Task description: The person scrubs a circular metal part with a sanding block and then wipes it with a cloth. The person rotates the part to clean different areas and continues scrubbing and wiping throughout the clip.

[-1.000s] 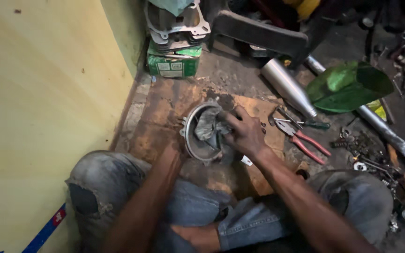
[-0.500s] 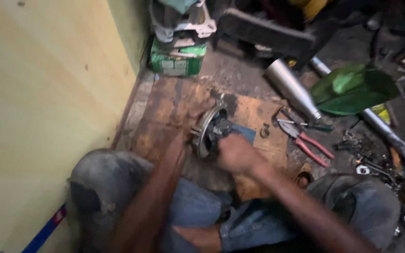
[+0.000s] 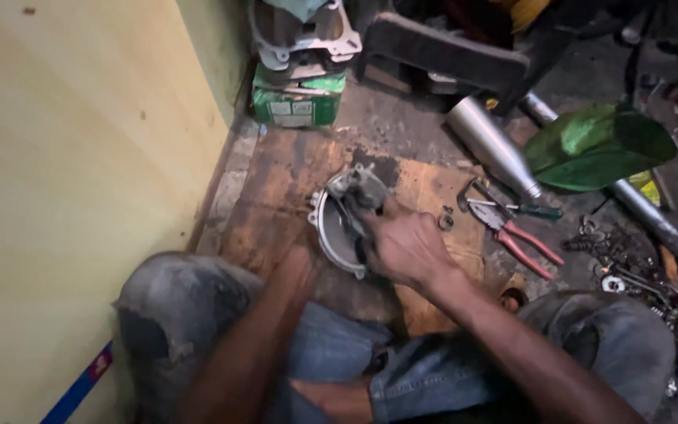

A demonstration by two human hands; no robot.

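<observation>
I sit on the floor with a round grey metal cover (image 3: 331, 232) held on edge between my knees. My left hand (image 3: 296, 265) grips it from below and behind, mostly hidden by the cover. My right hand (image 3: 406, 247) is closed against the open face of the cover, pressing a crumpled grey rag (image 3: 355, 184) that bunches up at the cover's top rim. A brown piece of cardboard (image 3: 425, 184) lies on the floor under the part.
Red-handled pliers (image 3: 521, 243) and a green-handled screwdriver (image 3: 539, 210) lie right of my hand. Beyond them are a chrome exhaust pipe (image 3: 488, 145), a green plastic panel (image 3: 598, 145) and several loose nuts and bolts (image 3: 621, 263). A green box (image 3: 300, 98) stands ahead, a yellow wall (image 3: 80, 157) at left.
The cover was tipped up and turned in my hands, then tilted back. My right hand moved down and right across its face, and the rag now bunches at the top rim.
</observation>
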